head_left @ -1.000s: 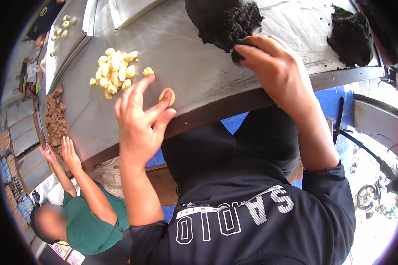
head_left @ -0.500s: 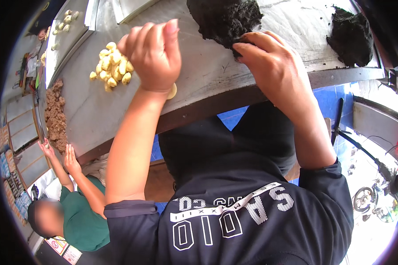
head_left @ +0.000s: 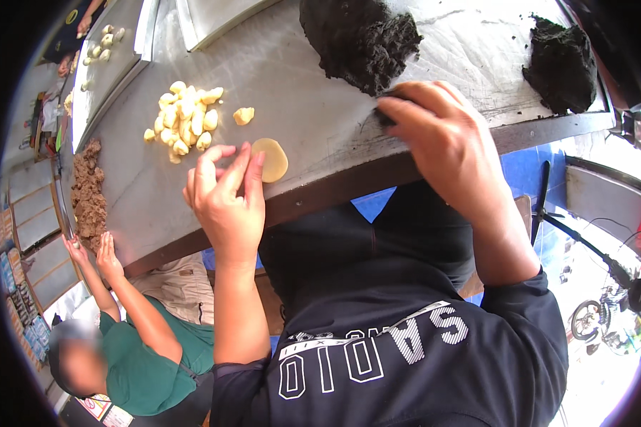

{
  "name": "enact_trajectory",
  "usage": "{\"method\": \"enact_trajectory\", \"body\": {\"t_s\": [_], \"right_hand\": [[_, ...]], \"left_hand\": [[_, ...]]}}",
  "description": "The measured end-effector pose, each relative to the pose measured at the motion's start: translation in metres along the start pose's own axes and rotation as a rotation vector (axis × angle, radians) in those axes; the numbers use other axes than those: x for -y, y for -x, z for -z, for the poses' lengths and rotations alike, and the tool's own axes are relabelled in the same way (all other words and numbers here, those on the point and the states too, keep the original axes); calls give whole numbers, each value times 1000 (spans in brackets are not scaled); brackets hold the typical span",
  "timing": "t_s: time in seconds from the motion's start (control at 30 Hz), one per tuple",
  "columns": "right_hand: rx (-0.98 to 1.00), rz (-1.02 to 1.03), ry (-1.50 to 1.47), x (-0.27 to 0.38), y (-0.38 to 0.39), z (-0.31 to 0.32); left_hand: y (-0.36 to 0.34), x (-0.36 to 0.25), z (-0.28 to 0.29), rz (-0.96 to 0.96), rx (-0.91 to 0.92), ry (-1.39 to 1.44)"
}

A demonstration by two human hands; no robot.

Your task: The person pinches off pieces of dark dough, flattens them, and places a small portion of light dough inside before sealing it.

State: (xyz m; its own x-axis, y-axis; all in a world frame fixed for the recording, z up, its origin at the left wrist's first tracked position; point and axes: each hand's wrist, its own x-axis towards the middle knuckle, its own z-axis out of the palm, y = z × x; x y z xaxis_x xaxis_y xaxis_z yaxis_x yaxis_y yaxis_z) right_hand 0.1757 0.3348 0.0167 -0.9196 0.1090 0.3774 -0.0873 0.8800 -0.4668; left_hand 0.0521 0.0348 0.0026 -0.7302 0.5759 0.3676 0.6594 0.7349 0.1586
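A thin, round, pale yellow dough disc (head_left: 273,161) is near the table's front edge. My left hand (head_left: 224,196) has its bent thumb and fingertips drawn together at the disc's left side, the thumb overlapping its rim. Behind it lie a single small dough lump (head_left: 243,115) and a pile of yellow dough pieces (head_left: 185,117). My right hand (head_left: 441,128) hovers over the tabletop, its fingers curled round a small bit of black paste (head_left: 384,117), mostly hidden by them. Just beyond is a large mound of black paste (head_left: 363,50).
Another black paste mound (head_left: 563,64) sits at the table's right end. Crumbly brown filling (head_left: 90,192) lies along the left side, where a person in a green shirt (head_left: 157,356) works with both hands. A metal tray (head_left: 114,64) holding several small pale balls is at the far left.
My left hand has come down from beside the dough pile to the disc, uncovering the single lump. My right hand has drawn back from the large black mound with a bit of paste.
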Motion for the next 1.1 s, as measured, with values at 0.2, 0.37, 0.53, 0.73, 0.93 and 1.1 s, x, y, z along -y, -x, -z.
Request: {"method": "enact_trajectory", "body": {"t_s": [0.2,0.37,0.53,0.73,0.93,1.1], "right_hand": [[41,25,-15,17,-5,-3],[28,27,-330,52,-11,-22],[-96,60,-277,52,-22,-41],[-10,182,-509,39,-20,-36],[-142,245,-430,51,-9,-41],[-108,297,-237,60,-5,-38]], "left_hand": [[3,-7,-7,180,26,584],[-4,-45,0,396,-47,1008],[-17,-69,3,447,-34,1468],[-33,-29,-20,-75,102,700],[-46,-35,-20,-154,125,829],[-41,-36,-29,-99,109,736]]}}
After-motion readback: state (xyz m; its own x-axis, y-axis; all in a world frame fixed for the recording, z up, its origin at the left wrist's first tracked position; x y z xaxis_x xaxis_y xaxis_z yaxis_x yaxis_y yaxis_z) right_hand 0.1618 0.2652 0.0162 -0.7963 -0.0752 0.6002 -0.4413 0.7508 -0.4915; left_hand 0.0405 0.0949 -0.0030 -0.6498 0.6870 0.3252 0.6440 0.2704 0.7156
